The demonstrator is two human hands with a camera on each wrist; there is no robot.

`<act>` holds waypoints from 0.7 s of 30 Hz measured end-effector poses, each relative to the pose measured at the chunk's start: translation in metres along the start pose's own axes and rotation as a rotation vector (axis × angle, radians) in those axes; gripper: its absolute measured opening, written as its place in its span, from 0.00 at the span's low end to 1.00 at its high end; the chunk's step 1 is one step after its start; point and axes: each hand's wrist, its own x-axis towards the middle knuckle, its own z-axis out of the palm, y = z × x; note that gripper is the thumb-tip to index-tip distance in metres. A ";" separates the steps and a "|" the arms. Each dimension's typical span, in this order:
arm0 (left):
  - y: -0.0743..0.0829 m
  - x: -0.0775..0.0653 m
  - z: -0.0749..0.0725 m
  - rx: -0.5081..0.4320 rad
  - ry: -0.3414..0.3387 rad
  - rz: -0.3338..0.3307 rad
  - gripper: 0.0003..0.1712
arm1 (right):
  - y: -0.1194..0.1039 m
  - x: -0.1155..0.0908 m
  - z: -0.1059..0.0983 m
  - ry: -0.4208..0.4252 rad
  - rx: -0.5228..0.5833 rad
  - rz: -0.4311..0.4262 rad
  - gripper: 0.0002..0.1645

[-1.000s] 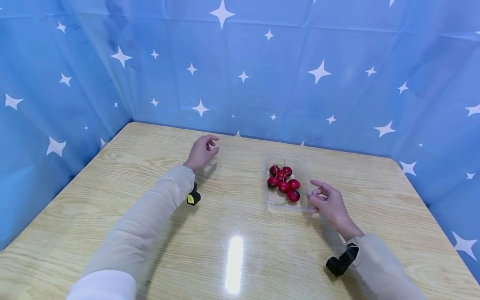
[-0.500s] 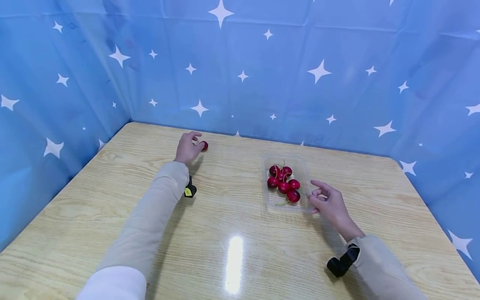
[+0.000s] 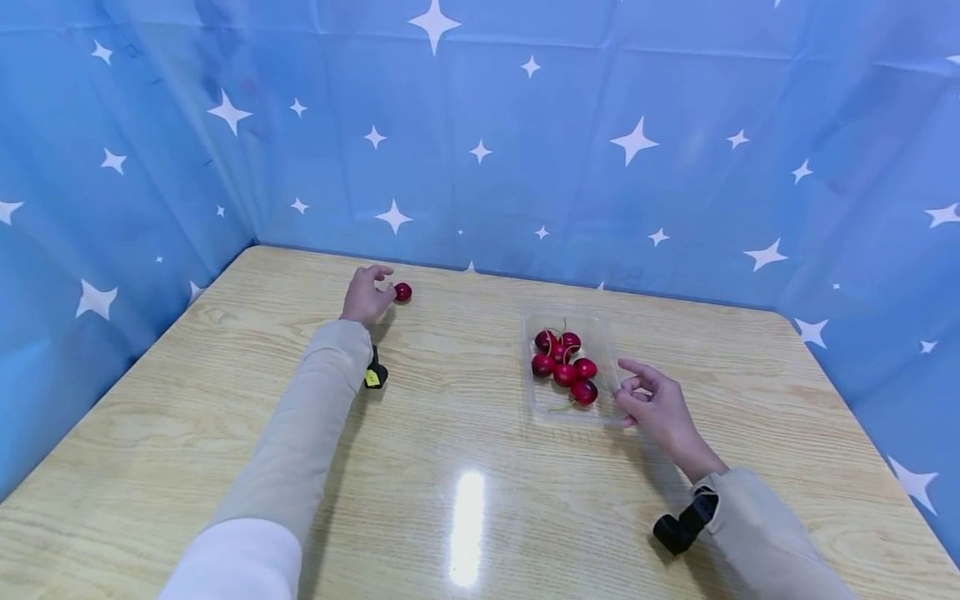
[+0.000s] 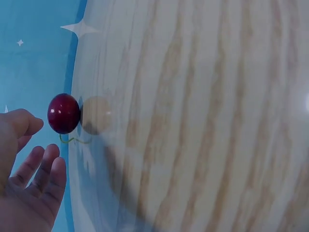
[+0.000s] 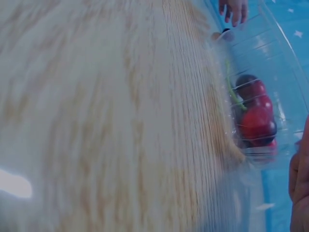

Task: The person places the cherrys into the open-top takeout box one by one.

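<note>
A single dark red cherry [image 3: 402,292] with a green stem [image 4: 75,140] lies on the table near its back edge. My left hand [image 3: 365,296] is just left of it, fingers loosely bent; the left wrist view shows a small gap between the fingertips and the cherry. Further right stands a clear plastic box [image 3: 534,406] with several red cherries [image 3: 564,374] inside, some with stems. At the box's right rim my right hand [image 3: 660,412] pinches the edge with thumb and fingers. Only part of that hand [image 5: 300,188] shows in the right wrist view.
Light wood-grain table [image 3: 420,500] lies under everything. A blue curtain [image 3: 480,92] with white stars hangs along the back and both sides. Black wrist cameras [image 3: 678,529] stick out below the cuffs.
My left hand has moved left, uncovering the lone cherry, which was out of sight one second ago; the gap to it has grown slightly. The right hand and box keep their places.
</note>
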 end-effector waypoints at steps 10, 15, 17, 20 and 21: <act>-0.009 0.003 0.001 0.005 -0.049 -0.024 0.24 | -0.002 -0.001 0.000 -0.008 0.016 0.001 0.31; -0.013 0.006 0.002 0.054 -0.072 -0.002 0.25 | -0.003 -0.002 0.000 -0.008 0.020 0.002 0.31; -0.014 0.006 0.003 0.075 -0.082 0.010 0.25 | -0.003 -0.002 0.000 -0.008 0.010 0.002 0.31; -0.016 0.007 0.004 0.093 -0.103 0.013 0.26 | -0.003 -0.001 0.000 -0.007 0.001 0.010 0.31; -0.016 0.007 0.005 0.100 -0.109 0.012 0.26 | -0.002 -0.001 0.000 -0.008 0.000 0.013 0.30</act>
